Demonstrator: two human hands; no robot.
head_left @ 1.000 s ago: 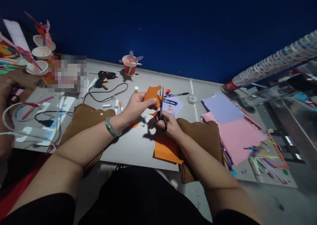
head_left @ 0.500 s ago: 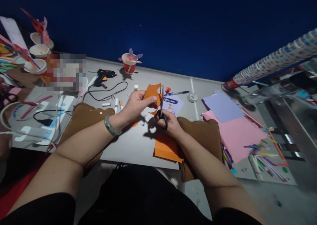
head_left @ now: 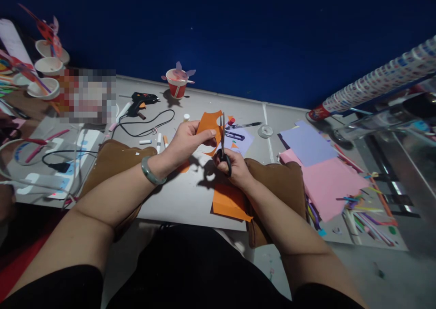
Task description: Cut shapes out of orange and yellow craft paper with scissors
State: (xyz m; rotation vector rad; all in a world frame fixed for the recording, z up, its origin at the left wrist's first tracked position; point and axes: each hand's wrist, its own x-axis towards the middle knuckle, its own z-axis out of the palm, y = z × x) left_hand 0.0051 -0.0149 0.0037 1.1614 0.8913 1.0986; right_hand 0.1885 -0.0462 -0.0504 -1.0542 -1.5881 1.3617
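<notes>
- Head view — the left hand [head_left: 185,142] holds an orange paper piece [head_left: 208,124] up above the grey surface [head_left: 184,195], its fingers pinched together on the paper's left edge; a green bangle [head_left: 150,172] circles that wrist.
- Just right of the orange paper piece, the right hand [head_left: 235,166] has its fingers clamped through the black loops of the scissors [head_left: 223,141]; the blades point up and away, meeting the paper's right edge, though I cannot tell how far apart they stand.
- The orange paper piece looks thin, light and floppy — a judgement from its curved, cut-out outline; it should bend easily, so a pinch close to the cutting line would keep it steady, while a hold far from the blades would let it sag or tear.
- Below the orange paper piece, near the surface's front edge, lies a larger orange sheet [head_left: 230,203]; brown cushions [head_left: 114,161] sit under both forearms.
- Right of the orange paper piece lie a purple sheet [head_left: 306,143] and a pink sheet [head_left: 327,184]; farther right, a scatter of coloured strips [head_left: 366,209].
- Left of and beyond the orange paper piece sit a black glue gun [head_left: 139,102] with its cord and a red paper cup [head_left: 177,84]; markers [head_left: 159,142] lie just left of the left hand.
</notes>
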